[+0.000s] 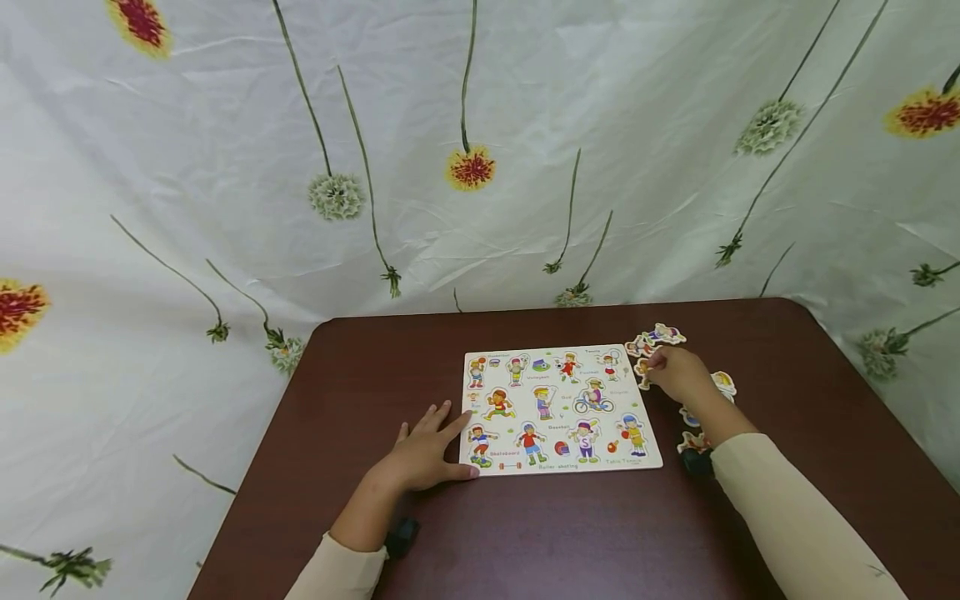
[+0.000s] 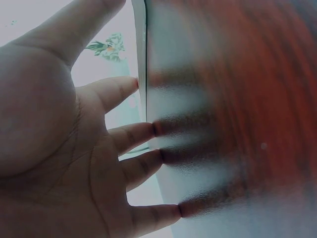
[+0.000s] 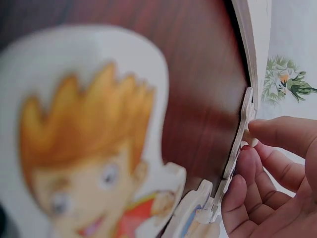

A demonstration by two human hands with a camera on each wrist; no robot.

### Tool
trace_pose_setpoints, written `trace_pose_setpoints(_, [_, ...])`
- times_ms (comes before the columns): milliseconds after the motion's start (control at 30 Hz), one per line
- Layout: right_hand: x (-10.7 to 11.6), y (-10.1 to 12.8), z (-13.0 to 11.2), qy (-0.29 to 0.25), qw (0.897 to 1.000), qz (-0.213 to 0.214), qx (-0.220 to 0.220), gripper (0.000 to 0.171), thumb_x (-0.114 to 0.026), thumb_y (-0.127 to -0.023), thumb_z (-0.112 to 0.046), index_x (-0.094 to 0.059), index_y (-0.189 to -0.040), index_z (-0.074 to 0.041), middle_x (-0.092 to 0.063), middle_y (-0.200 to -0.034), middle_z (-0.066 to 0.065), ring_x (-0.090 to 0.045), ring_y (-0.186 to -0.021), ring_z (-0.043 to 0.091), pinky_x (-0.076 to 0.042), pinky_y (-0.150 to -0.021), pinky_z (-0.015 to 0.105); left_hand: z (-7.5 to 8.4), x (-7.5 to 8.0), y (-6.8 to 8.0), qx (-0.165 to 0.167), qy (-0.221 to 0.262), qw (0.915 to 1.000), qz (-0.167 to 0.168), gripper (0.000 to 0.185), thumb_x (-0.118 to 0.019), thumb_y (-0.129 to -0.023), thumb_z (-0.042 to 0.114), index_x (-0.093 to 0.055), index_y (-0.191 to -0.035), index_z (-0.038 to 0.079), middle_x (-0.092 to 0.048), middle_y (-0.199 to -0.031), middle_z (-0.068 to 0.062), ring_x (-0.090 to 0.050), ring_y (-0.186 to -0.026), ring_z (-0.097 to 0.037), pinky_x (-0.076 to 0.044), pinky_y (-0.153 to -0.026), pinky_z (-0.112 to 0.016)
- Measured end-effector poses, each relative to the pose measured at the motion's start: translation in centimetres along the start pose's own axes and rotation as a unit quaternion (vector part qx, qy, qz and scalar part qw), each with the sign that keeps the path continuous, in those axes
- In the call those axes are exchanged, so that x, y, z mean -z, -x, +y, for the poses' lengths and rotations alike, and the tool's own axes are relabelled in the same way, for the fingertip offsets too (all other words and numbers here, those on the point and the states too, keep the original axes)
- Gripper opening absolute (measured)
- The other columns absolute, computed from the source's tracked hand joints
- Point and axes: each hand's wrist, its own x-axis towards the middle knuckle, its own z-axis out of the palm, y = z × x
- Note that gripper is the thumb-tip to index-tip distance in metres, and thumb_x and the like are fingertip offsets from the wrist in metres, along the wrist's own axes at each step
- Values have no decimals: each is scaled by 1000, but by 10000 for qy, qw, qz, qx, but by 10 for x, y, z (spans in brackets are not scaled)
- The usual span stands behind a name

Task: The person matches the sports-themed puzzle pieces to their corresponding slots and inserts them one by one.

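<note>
A white wooden puzzle board [image 1: 633, 400] with cartoon children at sports lies on the table. My left hand [image 1: 423, 454] rests at its left side, fingers spread, thumb touching the lower left corner. In the left wrist view, the fingertips of the left hand [image 2: 99, 148] touch the tabletop. Off the board's upper right edge, my right hand [image 1: 682, 379] pinches a small puzzle piece [image 1: 642, 372]. The right wrist view shows thumb and forefinger on the knob [image 3: 251, 140] of that piece, which lies flat. More puzzle pieces [image 1: 665, 333] lie just beyond it.
Further loose pieces [image 1: 723, 383] lie under and beside the right forearm; one orange-haired boy piece [image 3: 89, 124] looms close to the right wrist camera. The dark brown table [image 1: 375, 375] ends at a white flowered cloth [image 1: 420, 100] behind.
</note>
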Motion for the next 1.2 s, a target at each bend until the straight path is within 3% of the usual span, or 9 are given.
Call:
trace_pose_setpoints(300, [3, 1, -1, -129, 9999, 3, 91, 23, -61, -97, -17, -64, -110, 2, -67, -102, 18, -60, -83, 25, -48, -71, 35, 1, 3, 1, 12, -18, 10000, -7, 91, -77, -84, 54, -34, -159, 29, -16, -171, -13, -12, -159, -37, -7, -119, -74])
trace_pose_setpoints(633, [0, 5, -16, -310, 9993, 66, 172, 22, -60, -96, -17, -65, -110, 0, -66, -101, 15, -59, -84, 24, -46, -70, 32, 3, 6, 4, 18, 22, 10000, -32, 91, -78, -84, 53, -34, -159, 27, -16, -170, -14, -12, -158, -38, -6, -119, -74])
trace_pose_setpoints(900, [-10, 10, -39, -308, 9986, -10, 430, 18, -64, -96, -17, -66, -104, -1, -66, -95, 12, -58, -80, 21, -44, -65, 28, 4, 6, 4, 21, 16, 10000, -33, 91, -78, -84, 53, -34, -159, 27, -16, -170, -14, -12, -158, -38, -7, -119, -74])
trace_pose_setpoints(1200, [-28, 15, -67, -603, 9966, -152, 531, 18, -67, -95, -19, -67, -104, -3, -64, -94, 9, -56, -82, 21, -44, -70, 31, 5, 5, 4, 24, 27, 10000, -57, 91, -77, -84, 54, -33, -160, 27, -15, -171, -14, -11, -159, -38, -6, -119, -74])
